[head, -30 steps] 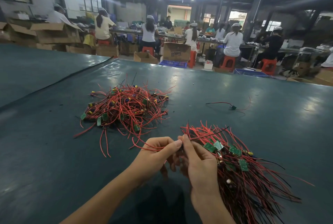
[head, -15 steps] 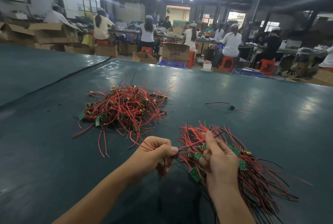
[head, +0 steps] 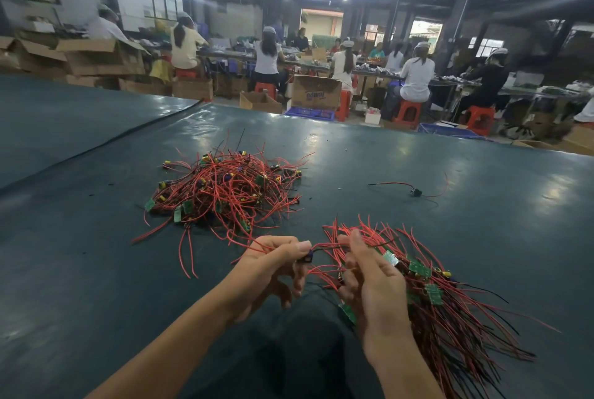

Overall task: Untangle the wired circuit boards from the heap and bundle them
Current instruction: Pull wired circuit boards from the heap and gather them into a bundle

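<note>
A tangled heap (head: pixel 225 193) of small green circuit boards with red and black wires lies on the dark green table (head: pixel 96 270), ahead and left of my hands. My left hand (head: pixel 273 265) pinches one wired board (head: pixel 305 258) by its small dark part, its red wires trailing back toward the heap. My right hand (head: pixel 373 283) grips a bundle (head: pixel 450 302) of aligned boards, wires fanning out to the right and toward me. The two hands are a few centimetres apart.
A single loose wired piece (head: pixel 414 192) lies alone at the right middle of the table. A black seam (head: pixel 112 141) crosses the table at the left. Beyond the far edge stand cardboard boxes (head: pixel 316 91), red stools and seated workers.
My left hand has drawn its board and wires slightly away from the bundle, so a small gap has opened. My right hand has turned and shifted its hold on the bundle.
</note>
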The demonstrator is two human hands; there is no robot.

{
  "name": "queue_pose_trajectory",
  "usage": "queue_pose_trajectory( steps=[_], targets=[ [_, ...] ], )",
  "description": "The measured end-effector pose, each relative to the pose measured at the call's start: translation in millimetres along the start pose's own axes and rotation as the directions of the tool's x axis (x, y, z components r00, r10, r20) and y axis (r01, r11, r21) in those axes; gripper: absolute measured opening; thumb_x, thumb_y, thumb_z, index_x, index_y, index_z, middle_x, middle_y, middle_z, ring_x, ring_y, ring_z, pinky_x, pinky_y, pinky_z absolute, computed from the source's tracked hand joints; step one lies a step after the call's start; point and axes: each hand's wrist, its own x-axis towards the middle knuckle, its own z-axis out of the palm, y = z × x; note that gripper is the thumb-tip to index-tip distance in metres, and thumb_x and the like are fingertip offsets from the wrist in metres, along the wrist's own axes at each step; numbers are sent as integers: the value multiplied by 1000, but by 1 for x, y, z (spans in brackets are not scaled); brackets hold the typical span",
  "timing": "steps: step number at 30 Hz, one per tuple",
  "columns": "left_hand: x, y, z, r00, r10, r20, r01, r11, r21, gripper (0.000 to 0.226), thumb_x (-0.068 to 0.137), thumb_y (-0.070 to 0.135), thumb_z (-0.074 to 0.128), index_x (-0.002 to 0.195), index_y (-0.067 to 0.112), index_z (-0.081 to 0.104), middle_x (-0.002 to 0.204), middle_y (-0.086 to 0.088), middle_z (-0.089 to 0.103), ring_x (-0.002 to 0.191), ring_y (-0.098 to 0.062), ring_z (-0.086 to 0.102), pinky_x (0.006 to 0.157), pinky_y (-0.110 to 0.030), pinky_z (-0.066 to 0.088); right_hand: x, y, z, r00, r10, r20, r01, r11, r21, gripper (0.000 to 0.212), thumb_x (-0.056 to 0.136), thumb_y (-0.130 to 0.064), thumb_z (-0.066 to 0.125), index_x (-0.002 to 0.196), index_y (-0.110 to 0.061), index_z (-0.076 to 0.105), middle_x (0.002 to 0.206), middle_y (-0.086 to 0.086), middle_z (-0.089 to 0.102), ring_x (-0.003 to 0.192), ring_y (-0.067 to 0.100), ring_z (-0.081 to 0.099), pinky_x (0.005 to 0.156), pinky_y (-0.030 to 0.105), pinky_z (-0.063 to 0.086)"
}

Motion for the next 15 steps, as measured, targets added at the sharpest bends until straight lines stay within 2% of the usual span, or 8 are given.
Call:
queue_pose_trajectory(
  steps=[5, 9, 12, 13, 15],
  targets=[
    [0, -2, 3, 997, -49, 53, 42, 991, 126, 36, 77, 48, 68, 65, 15, 58, 59, -5, 57, 52, -16, 56, 39, -21, 42, -8, 5, 8, 998, -66, 14, 67, 995, -75, 27, 67, -40, 71, 74, -16, 79, 50, -7, 45, 46, 5, 35, 46, 19, 32],
    [3, -5, 5, 996, -67, -56, 75, 985, 156, 33, 77, 52, 73, 68, 21, 65, 65, -2, 60, 55, -13, 57, 40, -21, 41, -8, 5, 7, 978, -209, -20, 208, 977, -54, 26, 71, -36, 70, 76, -12, 78, 56, -2, 59, 49, 4, 46, 48, 17, 41],
    [7, -6, 6, 978, -139, -153, 137, 990, -26, 32, 66, 53, 77, 77, 23, 72, 71, 4, 66, 56, -7, 59, 40, -18, 38, -8, 10, 8, 924, -377, 57, 381, 919, -99, 16, 74, -28, 72, 82, -16, 80, 67, -4, 70, 56, 0, 58, 55, 13, 46],
    [8, -6, 5, 970, -180, -165, 162, 980, -118, 33, 64, 52, 76, 79, 23, 73, 73, 6, 67, 56, -5, 60, 39, -17, 38, -8, 12, 9, 886, -452, 103, 462, 879, -115, 12, 76, -21, 72, 84, -17, 80, 71, -4, 70, 60, 1, 61, 58, 12, 47],
    [10, -4, 3, 954, -250, -166, 204, 946, -253, 31, 63, 49, 75, 80, 23, 76, 76, 7, 70, 54, -2, 60, 37, -14, 36, -7, 16, 9, 776, -591, 218, 628, 757, -184, 20, 80, -6, 72, 97, -14, 77, 82, -4, 71, 71, 4, 65, 65, 13, 49]
  ],
)
